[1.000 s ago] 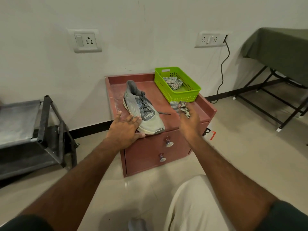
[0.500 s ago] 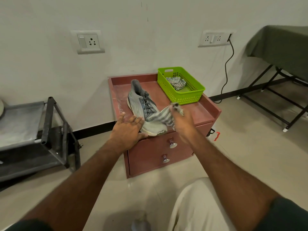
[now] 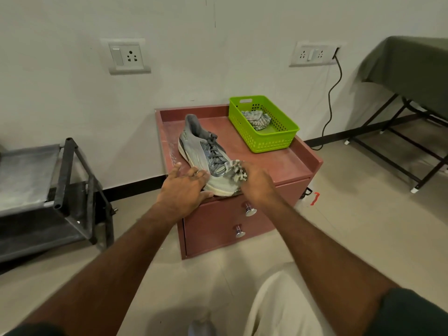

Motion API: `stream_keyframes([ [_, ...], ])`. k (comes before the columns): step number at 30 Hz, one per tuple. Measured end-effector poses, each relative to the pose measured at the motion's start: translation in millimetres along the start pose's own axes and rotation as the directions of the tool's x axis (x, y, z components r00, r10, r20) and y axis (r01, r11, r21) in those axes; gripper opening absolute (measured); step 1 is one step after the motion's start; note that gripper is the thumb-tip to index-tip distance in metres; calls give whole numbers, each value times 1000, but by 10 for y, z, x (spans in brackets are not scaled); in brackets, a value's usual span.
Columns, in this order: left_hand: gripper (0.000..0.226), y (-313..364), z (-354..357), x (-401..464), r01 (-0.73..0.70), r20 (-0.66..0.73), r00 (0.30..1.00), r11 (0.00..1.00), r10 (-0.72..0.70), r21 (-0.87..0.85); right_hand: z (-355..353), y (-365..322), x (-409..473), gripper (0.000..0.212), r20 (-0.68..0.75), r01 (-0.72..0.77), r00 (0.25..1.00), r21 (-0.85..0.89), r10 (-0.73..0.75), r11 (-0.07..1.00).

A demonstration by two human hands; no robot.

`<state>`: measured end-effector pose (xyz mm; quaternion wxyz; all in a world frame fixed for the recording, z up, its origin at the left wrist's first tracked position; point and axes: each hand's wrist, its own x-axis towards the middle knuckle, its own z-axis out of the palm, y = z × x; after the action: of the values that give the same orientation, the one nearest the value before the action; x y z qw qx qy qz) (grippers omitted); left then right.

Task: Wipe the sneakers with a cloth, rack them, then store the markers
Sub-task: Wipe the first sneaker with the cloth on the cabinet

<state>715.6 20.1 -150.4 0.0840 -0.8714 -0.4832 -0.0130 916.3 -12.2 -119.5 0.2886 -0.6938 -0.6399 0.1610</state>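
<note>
A grey sneaker (image 3: 201, 154) lies on the red-brown cabinet (image 3: 278, 163), toe toward me. My left hand (image 3: 184, 190) rests flat against the sneaker's near left side, fingers spread over the toe edge. My right hand (image 3: 257, 183) is shut on a striped cloth (image 3: 238, 172), which it presses onto the toe of the sneaker. A second striped cloth (image 3: 257, 120) lies in the green basket (image 3: 271, 141) at the cabinet's back right. No markers are visible.
A dark metal rack (image 3: 70, 185) stands to the left of the cabinet. Two drawers with metal knobs (image 3: 249, 210) face me. A folding table under a green cover (image 3: 412, 66) is at the right, and a black cable (image 3: 332, 93) hangs from the wall socket.
My right hand has brought the cloth from the cabinet top leftward onto the sneaker's toe. My left hand has stayed on the sneaker's side.
</note>
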Motion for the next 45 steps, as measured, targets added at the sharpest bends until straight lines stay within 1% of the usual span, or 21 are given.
stream_keyframes([
  [3, 68, -1, -40, -19, 0, 40, 999, 1000, 1, -8, 88, -125, 71, 21, -158, -183, 969, 55, 190, 981],
  [6, 70, -3, -40, -41, -7, 34, 999, 1000, 7, -3, 37, -175, 44, 26, -292, -81, 952, 45, 91, 996],
  [8, 70, 2, -46, -40, -7, 29, 1000, 1000, 7, -3, -6, -163, 22, 35, -172, 60, 983, -45, -67, 997],
  [11, 68, 8, -48, -21, -6, 32, 999, 1000, 6, 20, -30, -181, -69, 41, 112, 178, 982, -263, -153, 948],
  [15, 68, -2, -36, -22, -18, 36, 999, 999, 17, 43, -67, -229, -133, 44, 245, 278, 945, -262, -215, 924],
  [16, 69, -11, -38, -28, -26, 46, 999, 998, 24, 49, -57, -228, -138, 35, 260, 267, 942, -191, -214, 944],
  [18, 68, -17, -42, -40, -42, 57, 998, 997, 38, 58, -110, -275, -159, 11, 192, -4, 981, 192, -33, 981],
  [19, 68, -17, -43, -37, -45, 54, 998, 997, 42, 55, -140, -291, -152, 10, 155, -166, 982, 416, 110, 894],
  [20, 68, -22, -49, -34, -44, 55, 998, 998, 42, 43, -163, -283, -143, 12, 78, -222, 972, 600, 220, 769],
  [21, 69, -26, -57, -30, -37, 63, 997, 999, 35, 27, -182, -249, -115, 10, -59, -155, 964, 670, 261, 726],
  [23, 72, -21, -55, -25, -22, 67, 998, 1000, 22, 0, -209, -140, -69, 20, -309, 45, 939, 543, 150, 838],
  [24, 73, -14, -52, -24, -17, 63, 998, 1000, 17, -7, -198, -90, -63, 34, -322, 106, 946, 425, 41, 899],
  [26, 73, -7, -45, -20, -13, 49, 999, 1000, 13, -4, -154, -57, -107, 59, -83, 126, 990, 203, -111, 971],
  [28, 73, -14, -31, -20, -15, 42, 999, 1000, 14, 20, -102, -20, -151, 78, 272, 149, 951, 20, -148, 989],
  [30, 74, -19, -27, -21, -25, 53, 998, 998, 22, 52, -102, 4, -201, 76, 412, 135, 900, 53, -145, 989],
  [33, 74, -16, -42, -16, -27, 53, 998, 998, 24, 48, -194, -12, -276, 41, 296, -118, 955, 411, -10, 904],
  [34, 73, -20, -45, -14, -27, 49, 998, 999, 25, 32, -238, -27, -292, 34, 228, -142, 973, 487, 31, 862],
  [37, 75, -25, -22, -18, -25, 39, 999, 1000, 25, -1, -275, 2, -257, 31, -76, -6, 996, 467, 47, 884],
  [39, 80, -34, -19, -14, -4, 43, 999, 1000, 5, -12, -251, -48, -220, 32, -166, 49, 986, 437, 26, 898],
  [42, 86, -79, -62, 11, 36, 72, 997, 999, -34, -23, -149, -123, -162, 37, -192, 144, 978, 341, -81, 929],
  [45, 88, -156, -91, 51, 64, 83, 995, 998, -64, -2, -85, -177, -86, 38, 12, 121, 992, 203, -126, 972],
])
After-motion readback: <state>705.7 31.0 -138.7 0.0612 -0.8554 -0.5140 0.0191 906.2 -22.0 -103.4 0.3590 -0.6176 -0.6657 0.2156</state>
